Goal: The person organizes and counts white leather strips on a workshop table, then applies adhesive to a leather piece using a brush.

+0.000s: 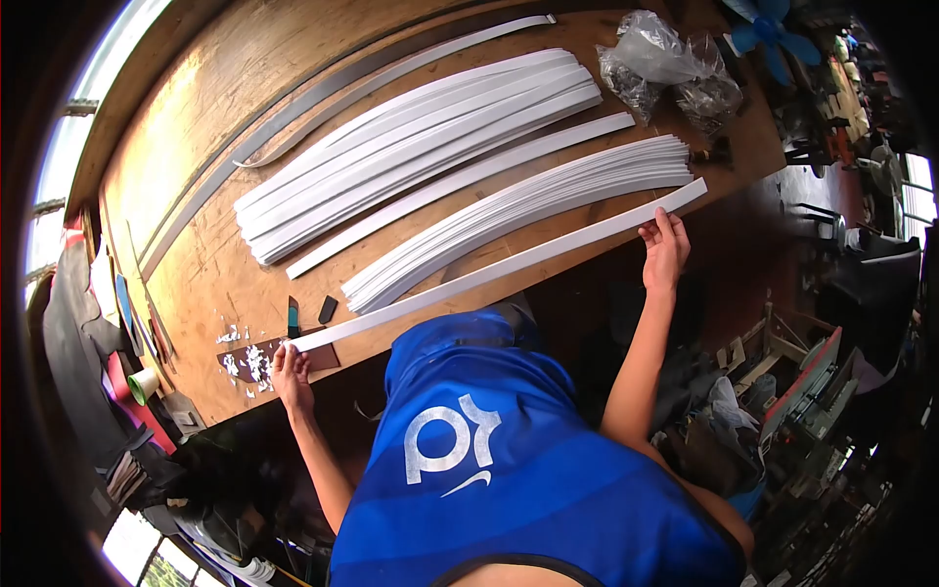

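A long white strip stretches along the table's near edge between my two hands. My left hand pinches its left end, beside a dark red piece and small white scraps. My right hand holds the strip near its right end, with the fingertips on it. Just beyond lies a fanned stack of narrow white strips. Farther back are a single white strip and a larger pile of wide white strips.
On the wooden table are a teal-and-black cutter, a small black block, long grey strips and crumpled clear plastic bags. A blue fan stands at the back right. Cluttered shelves and boxes are at lower right.
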Available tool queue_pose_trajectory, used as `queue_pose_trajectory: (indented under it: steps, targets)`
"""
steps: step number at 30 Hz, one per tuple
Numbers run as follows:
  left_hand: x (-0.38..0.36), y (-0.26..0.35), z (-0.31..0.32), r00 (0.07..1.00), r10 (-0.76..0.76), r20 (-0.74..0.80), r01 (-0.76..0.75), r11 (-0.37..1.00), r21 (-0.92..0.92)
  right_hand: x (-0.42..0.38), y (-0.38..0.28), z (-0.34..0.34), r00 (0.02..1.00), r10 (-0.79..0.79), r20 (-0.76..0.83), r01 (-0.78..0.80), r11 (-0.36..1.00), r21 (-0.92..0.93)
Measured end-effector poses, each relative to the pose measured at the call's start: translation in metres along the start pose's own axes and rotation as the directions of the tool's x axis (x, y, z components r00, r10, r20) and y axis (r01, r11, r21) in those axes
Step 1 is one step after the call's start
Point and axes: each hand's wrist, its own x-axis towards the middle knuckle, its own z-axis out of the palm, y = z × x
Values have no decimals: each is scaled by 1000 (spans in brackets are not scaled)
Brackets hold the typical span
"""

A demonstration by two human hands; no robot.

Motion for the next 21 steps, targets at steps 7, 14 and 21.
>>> queue_pose_trajectory:
  steps: [7,14,21]
  targets:
    - [8,10,4,999,34,-38,-34,999,0,19,5,32,997,-10,73,10,1000,-3]
    - [10,29,15,992,46,-114,-40,998,52,43,23,47,995,15,101,-11,999,-37]
    - [33,47,44,991,42,-127,-32,997,73,85,37,75,991,72,109,-64,995,-82]
